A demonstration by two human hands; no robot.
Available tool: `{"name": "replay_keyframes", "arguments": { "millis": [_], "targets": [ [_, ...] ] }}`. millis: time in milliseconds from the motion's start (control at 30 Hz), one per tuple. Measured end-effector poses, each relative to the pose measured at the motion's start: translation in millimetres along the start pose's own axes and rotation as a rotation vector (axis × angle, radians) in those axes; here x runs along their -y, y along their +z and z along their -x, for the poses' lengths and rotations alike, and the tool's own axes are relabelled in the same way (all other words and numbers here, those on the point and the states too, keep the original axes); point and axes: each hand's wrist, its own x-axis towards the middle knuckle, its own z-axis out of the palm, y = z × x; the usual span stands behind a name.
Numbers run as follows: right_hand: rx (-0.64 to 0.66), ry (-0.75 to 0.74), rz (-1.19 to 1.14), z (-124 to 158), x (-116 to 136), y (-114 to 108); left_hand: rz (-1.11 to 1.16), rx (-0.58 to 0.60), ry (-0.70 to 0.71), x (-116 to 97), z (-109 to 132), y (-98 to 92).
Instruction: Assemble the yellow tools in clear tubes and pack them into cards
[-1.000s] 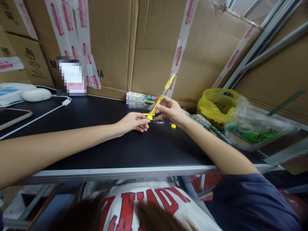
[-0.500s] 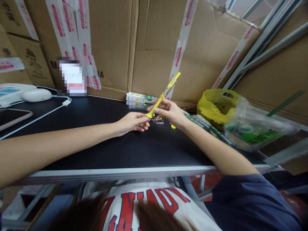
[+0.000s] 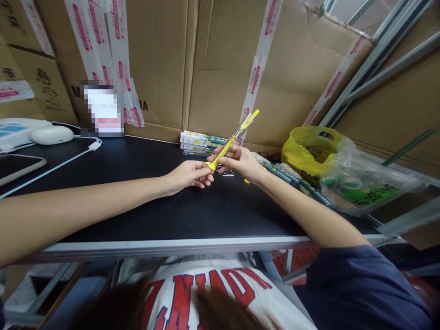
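- The right hand (image 3: 242,162) is closed around the lower half of a yellow syringe-like pen (image 3: 231,142). It holds the pen clear of the black table (image 3: 137,201), tilted with its top up and to the far right.
- The left hand (image 3: 187,176) rests on the table with its fingers curled. The fingertips are right at the pen's low end, but whether they pinch it or only touch it cannot be told.
- Risk, as I judge it: the grip sits low on a long, slanted body, so a push or twist at the bottom end could lever the pen out of the fingers.
- A second risk is the small loose parts just beneath the hands, a thin wire loop (image 3: 226,173) and a yellow cap (image 3: 246,180). A sweep of the right wrist could knock either one along the table or off its near edge.
- Just beyond the hands lies a stack of flat boxes (image 3: 197,141), and printed packets (image 3: 282,173) trail off to the right beside the forearm.
- Further right, a yellow bag (image 3: 307,153) and a clear plastic bag (image 3: 364,183) crowd that end of the table, leaving little room that way.
- A white cable (image 3: 51,168) crosses the left side, well apart from the hands. Taped cardboard (image 3: 220,68) walls in the far side.
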Motion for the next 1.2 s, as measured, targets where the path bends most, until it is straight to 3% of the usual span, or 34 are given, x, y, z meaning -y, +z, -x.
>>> {"name": "replay_keyframes", "arguments": {
  "millis": [200,433,667,867,1033,1200],
  "targets": [
    [0.013,0.019,-0.011,1,-3,2,-0.036,0.020,0.043,3,2,0.7],
    [-0.058,0.038,-0.023,-5,-16,2,-0.027,-0.012,-0.043,-1,-2,6.4],
    [-0.105,0.017,0.012,-1,-11,17,-0.210,0.023,0.054,6,-6,6.9],
    [-0.085,0.017,0.017,-1,-10,18,-0.145,0.033,0.105,4,-1,9.2],
    [-0.013,0.066,0.101,-7,-12,-4,-0.129,-0.035,0.104,-1,-3,4.2],
    [0.004,0.096,0.493,-10,-3,-62,-0.084,-0.214,0.086,-9,-10,-11.0]
  ]
}}
